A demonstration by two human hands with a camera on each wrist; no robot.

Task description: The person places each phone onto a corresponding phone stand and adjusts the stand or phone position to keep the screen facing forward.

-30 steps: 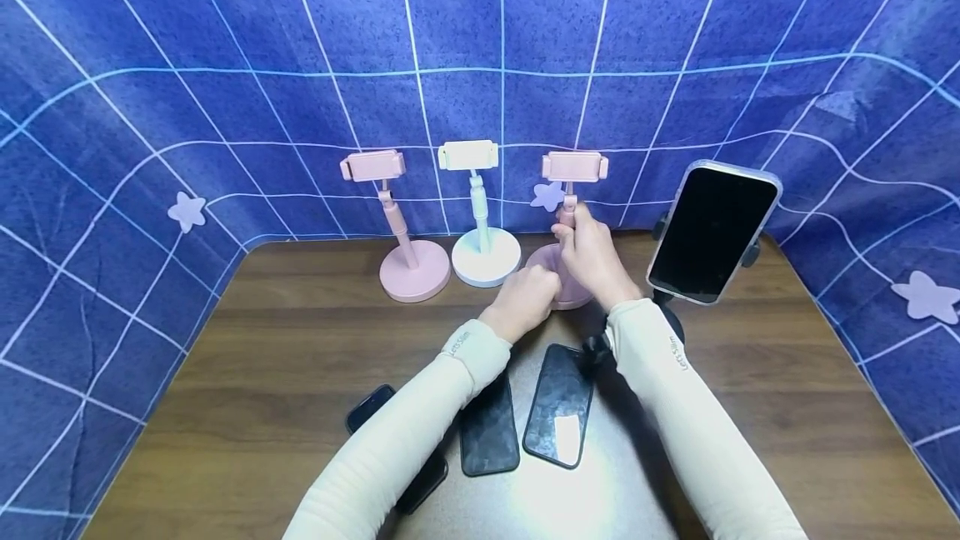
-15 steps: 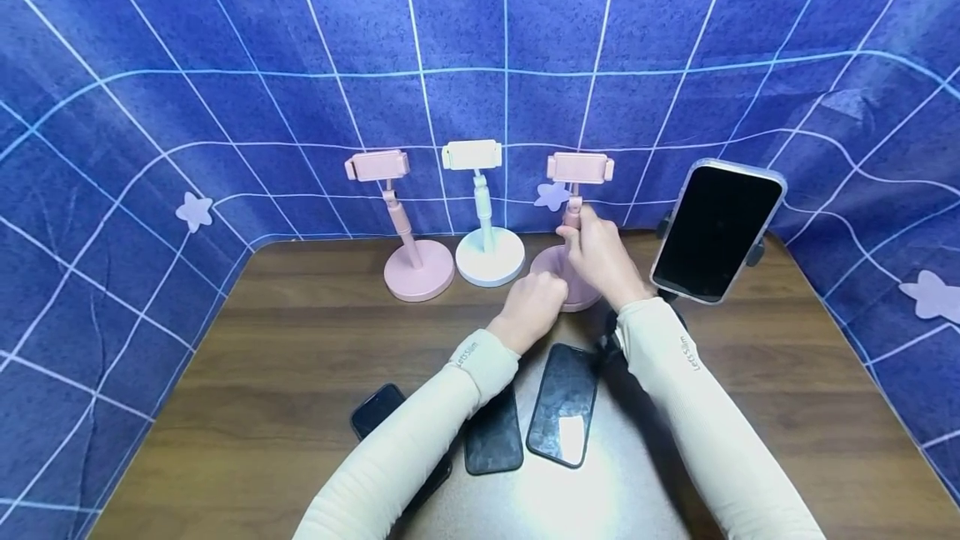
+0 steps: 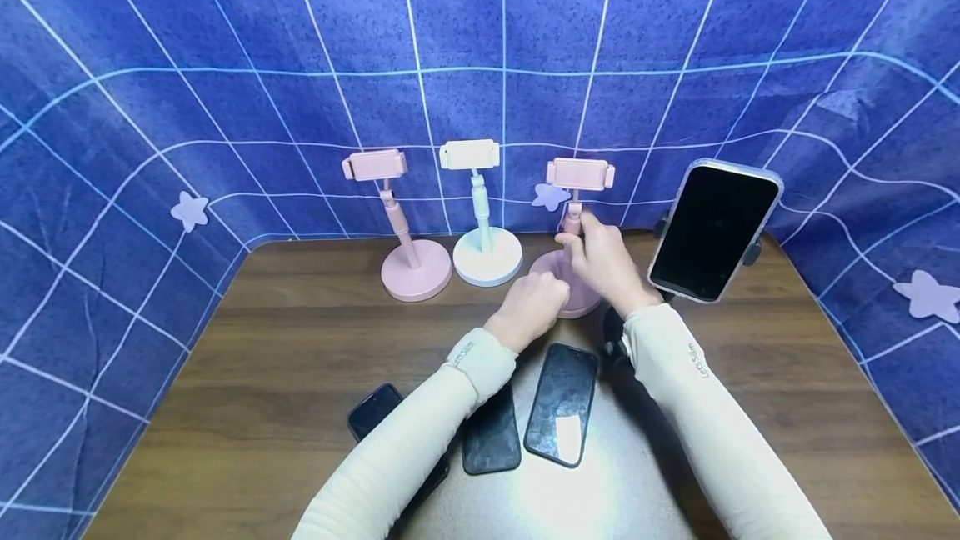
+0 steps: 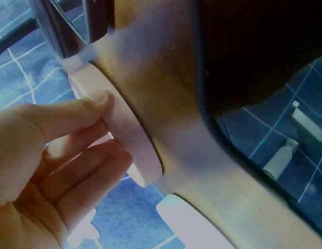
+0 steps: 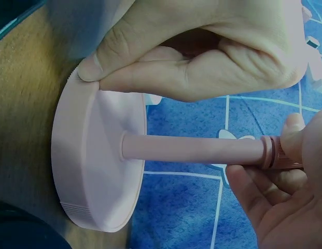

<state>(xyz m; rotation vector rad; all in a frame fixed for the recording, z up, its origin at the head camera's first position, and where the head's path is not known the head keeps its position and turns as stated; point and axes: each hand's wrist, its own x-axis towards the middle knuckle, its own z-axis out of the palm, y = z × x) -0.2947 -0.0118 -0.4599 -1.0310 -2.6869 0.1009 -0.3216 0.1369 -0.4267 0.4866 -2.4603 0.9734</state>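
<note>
In the head view the right-hand pink phone stand stands upright near the back of the table, its clamp facing forward. My left hand pinches the front left rim of its round base, thumb on the ribbed edge in the left wrist view. Higher up, my right hand grips the stem near its collar; thumb and fingers close around it in the right wrist view, with the bare lower stem below. To the left are a white phone stand and another pink phone stand.
Two dark phones, one nearer the middle and one right of it, lie in front of the hands. More black phones lie partly under the left sleeve. A phone in a black holder stands at the right. A blue curtain hangs behind.
The right-hand pink stand and both hands have shifted slightly toward me and to the right. Both hands keep their hold; the other stands and phones stay put.
</note>
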